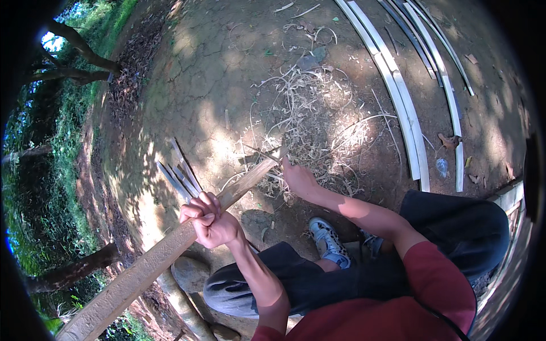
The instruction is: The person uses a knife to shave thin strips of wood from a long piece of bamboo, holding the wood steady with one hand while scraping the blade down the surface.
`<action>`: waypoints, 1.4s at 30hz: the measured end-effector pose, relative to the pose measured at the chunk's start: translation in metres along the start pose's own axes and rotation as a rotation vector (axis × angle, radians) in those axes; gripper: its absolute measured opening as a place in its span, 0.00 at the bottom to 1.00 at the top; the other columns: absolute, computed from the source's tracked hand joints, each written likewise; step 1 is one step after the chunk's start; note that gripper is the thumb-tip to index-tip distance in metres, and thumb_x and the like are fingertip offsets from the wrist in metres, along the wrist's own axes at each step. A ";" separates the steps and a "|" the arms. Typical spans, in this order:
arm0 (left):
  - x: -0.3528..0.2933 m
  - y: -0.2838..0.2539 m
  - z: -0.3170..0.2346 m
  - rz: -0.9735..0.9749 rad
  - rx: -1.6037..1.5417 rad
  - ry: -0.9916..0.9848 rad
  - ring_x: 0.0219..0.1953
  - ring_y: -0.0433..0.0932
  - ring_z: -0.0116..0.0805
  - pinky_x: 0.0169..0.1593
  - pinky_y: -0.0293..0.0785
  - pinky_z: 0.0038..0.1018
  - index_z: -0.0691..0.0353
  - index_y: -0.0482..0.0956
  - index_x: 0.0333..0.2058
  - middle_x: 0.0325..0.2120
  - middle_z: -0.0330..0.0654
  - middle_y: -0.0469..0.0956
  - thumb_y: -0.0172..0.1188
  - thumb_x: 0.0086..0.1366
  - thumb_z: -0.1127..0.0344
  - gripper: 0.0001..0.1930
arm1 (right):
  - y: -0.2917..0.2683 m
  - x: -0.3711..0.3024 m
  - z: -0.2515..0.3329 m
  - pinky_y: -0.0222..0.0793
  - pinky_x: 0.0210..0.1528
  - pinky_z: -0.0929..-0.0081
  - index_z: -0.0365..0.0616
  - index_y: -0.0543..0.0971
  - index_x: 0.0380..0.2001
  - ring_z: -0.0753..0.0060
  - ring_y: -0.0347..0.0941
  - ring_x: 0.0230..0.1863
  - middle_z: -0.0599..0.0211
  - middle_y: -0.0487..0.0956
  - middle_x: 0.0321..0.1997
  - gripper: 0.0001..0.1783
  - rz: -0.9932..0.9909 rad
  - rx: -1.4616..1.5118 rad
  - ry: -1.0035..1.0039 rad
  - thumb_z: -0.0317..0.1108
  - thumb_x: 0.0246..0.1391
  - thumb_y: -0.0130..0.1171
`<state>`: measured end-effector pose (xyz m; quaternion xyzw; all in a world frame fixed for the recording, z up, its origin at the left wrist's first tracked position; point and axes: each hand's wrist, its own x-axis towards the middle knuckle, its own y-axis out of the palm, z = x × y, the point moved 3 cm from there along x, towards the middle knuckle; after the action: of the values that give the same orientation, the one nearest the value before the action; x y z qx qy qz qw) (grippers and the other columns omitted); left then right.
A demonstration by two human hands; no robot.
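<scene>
A long, split wooden pole (149, 257) slants from the lower left up to the middle, its far end over the shavings. My left hand (210, 220) is wrapped round it, partway along. Close to the far end, my right hand (300, 179) is closed on what looks like a knife; its handle is hidden in my fingers. The thin dark blade (261, 152) lies across the pole, apparently touching it. Pale curled shavings (310, 105) are heaped on the ground beyond and around the pole's tip.
Long pale strips (402, 102) lie on the dirt at the right, with more strips (446, 85) beyond. Several short split pieces (181, 173) rest left of the pole. A rock (190, 274) and a log (183, 304) sit near my left knee. Trees and greenery border the left.
</scene>
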<state>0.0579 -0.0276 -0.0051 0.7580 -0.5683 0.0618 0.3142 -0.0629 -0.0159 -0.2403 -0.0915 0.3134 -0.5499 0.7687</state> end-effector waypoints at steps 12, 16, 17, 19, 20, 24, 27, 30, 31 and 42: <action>0.005 -0.004 0.000 0.083 -0.075 -0.008 0.16 0.49 0.24 0.18 0.45 0.19 0.57 0.57 0.19 0.12 0.34 0.52 0.43 0.46 0.79 0.08 | -0.005 0.000 -0.003 0.72 0.38 0.48 0.29 0.63 0.42 0.39 0.77 0.35 0.39 0.77 0.27 0.13 0.011 0.062 -0.023 0.24 0.53 0.41; 0.009 -0.006 0.000 0.151 -0.053 0.005 0.16 0.49 0.24 0.18 0.45 0.19 0.57 0.57 0.19 0.12 0.33 0.53 0.43 0.47 0.78 0.07 | 0.013 0.016 -0.032 0.72 0.38 0.48 0.29 0.63 0.42 0.40 0.77 0.36 0.39 0.78 0.29 0.14 0.020 0.011 0.033 0.28 0.55 0.45; 0.007 -0.007 -0.002 0.100 -0.028 -0.001 0.15 0.49 0.24 0.18 0.46 0.19 0.57 0.56 0.18 0.12 0.34 0.52 0.43 0.47 0.77 0.08 | 0.009 0.008 -0.019 0.72 0.38 0.49 0.30 0.63 0.42 0.40 0.77 0.35 0.39 0.78 0.29 0.14 0.046 0.049 0.032 0.29 0.55 0.45; 0.007 -0.005 -0.003 0.008 0.013 0.001 0.13 0.49 0.24 0.17 0.47 0.21 0.56 0.54 0.16 0.11 0.34 0.51 0.43 0.45 0.76 0.08 | -0.010 -0.013 0.017 0.72 0.37 0.50 0.31 0.64 0.42 0.40 0.77 0.30 0.42 0.78 0.26 0.14 0.039 0.112 -0.036 0.29 0.56 0.46; 0.009 -0.007 -0.003 0.010 0.004 -0.009 0.13 0.49 0.25 0.17 0.47 0.21 0.56 0.54 0.16 0.11 0.34 0.52 0.43 0.45 0.76 0.08 | -0.009 -0.013 0.019 0.73 0.37 0.51 0.31 0.64 0.42 0.41 0.77 0.30 0.42 0.78 0.26 0.13 0.032 0.128 -0.049 0.28 0.55 0.46; 0.010 -0.006 -0.003 0.029 -0.008 -0.022 0.14 0.49 0.25 0.17 0.47 0.20 0.56 0.54 0.17 0.11 0.34 0.52 0.44 0.45 0.76 0.08 | 0.013 0.007 -0.030 0.74 0.39 0.52 0.32 0.64 0.43 0.43 0.79 0.31 0.43 0.78 0.25 0.13 -0.049 -0.052 0.090 0.25 0.55 0.46; 0.010 -0.013 -0.003 0.099 -0.044 -0.001 0.15 0.48 0.24 0.17 0.45 0.18 0.57 0.55 0.17 0.11 0.33 0.51 0.44 0.44 0.77 0.08 | 0.012 0.007 -0.031 0.74 0.40 0.52 0.34 0.64 0.44 0.43 0.79 0.35 0.41 0.79 0.29 0.14 0.016 -0.064 0.164 0.23 0.53 0.46; 0.010 -0.006 -0.004 -0.001 -0.063 -0.032 0.15 0.48 0.24 0.18 0.45 0.18 0.57 0.56 0.17 0.11 0.33 0.51 0.44 0.44 0.78 0.08 | -0.012 -0.004 0.008 0.74 0.41 0.52 0.34 0.65 0.45 0.43 0.78 0.39 0.40 0.79 0.33 0.16 0.102 0.036 0.043 0.21 0.51 0.47; 0.008 -0.008 -0.003 0.018 -0.061 -0.022 0.15 0.47 0.24 0.18 0.45 0.19 0.57 0.56 0.18 0.11 0.33 0.51 0.44 0.44 0.78 0.08 | -0.001 0.002 0.000 0.74 0.41 0.51 0.34 0.66 0.45 0.42 0.78 0.41 0.39 0.79 0.35 0.16 0.084 0.021 0.068 0.21 0.51 0.47; 0.006 -0.006 -0.002 0.032 0.016 -0.042 0.13 0.50 0.25 0.17 0.48 0.20 0.56 0.55 0.17 0.12 0.35 0.52 0.43 0.44 0.76 0.07 | 0.037 0.031 -0.061 0.75 0.40 0.52 0.34 0.65 0.43 0.41 0.78 0.37 0.43 0.80 0.30 0.15 -0.081 -0.053 0.235 0.28 0.53 0.51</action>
<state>0.0655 -0.0308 -0.0029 0.7525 -0.5863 0.0554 0.2949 -0.0627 -0.0174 -0.3178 -0.0590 0.4118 -0.5792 0.7010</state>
